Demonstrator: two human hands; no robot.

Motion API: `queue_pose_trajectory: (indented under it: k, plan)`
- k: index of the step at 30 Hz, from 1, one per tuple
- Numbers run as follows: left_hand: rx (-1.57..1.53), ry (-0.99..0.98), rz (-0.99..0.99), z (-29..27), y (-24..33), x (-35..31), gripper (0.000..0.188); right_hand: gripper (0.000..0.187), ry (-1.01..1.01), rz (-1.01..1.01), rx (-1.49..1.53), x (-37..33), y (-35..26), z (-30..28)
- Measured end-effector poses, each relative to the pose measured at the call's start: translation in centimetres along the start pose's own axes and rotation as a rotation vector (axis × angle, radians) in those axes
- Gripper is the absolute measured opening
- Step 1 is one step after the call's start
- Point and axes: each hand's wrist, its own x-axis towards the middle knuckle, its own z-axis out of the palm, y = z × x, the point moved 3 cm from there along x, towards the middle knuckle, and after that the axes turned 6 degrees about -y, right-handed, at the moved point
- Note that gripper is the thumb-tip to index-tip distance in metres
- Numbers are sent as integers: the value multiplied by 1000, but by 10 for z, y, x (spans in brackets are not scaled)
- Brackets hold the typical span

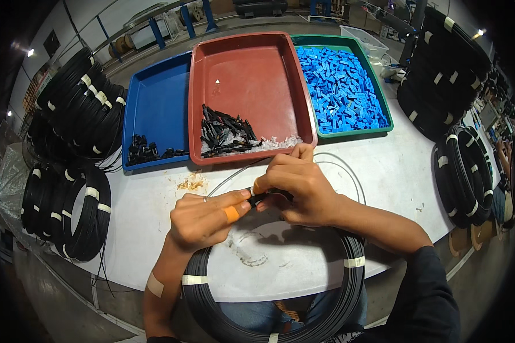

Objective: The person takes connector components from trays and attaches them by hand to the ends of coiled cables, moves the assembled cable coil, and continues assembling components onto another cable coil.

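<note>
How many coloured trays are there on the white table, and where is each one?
3: the blue tray at the left, the red tray in the middle, and the green tray at the right. Any tray stacked underneath would be hidden.

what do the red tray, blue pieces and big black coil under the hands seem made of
Red tray: likely moulded plastic, semi-gloss, given its rounded corners and soft reflections. Blue pieces: probably hard plastic, fairly smooth, their colour uniform. Black coil: seemingly plastic-sheathed cable, satin, its turns faintly shining; any core is hidden.
</note>
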Motion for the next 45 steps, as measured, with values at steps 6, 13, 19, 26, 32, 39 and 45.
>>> queue_pose_trajectory:
  k: [6,13,19,26,32,39,45]
  plan:
    - [65,-61,164,3,5,7,13,23,-84,59,-30,-4,4,5]
    - [2,21,14,1,-1,2,12,17,-104,116,80,1,4,6]
    - [50,-64,11,4,3,7,11,14,-88,18,-176,-3,4,3]
    - [107,-50,79,3,4,3,10,21,-65,36,-6,1,2,4]
    - [52,-118,17,4,2,3,9,29,-55,-33,-166,-5,1,3]
    - [-38,34,-59,4,-2,4,11,30,-43,33,-75,-2,0,3]
    - [-75,-57,-43,7,-2,6,10,19,-94,45,-100,-5,6,5]
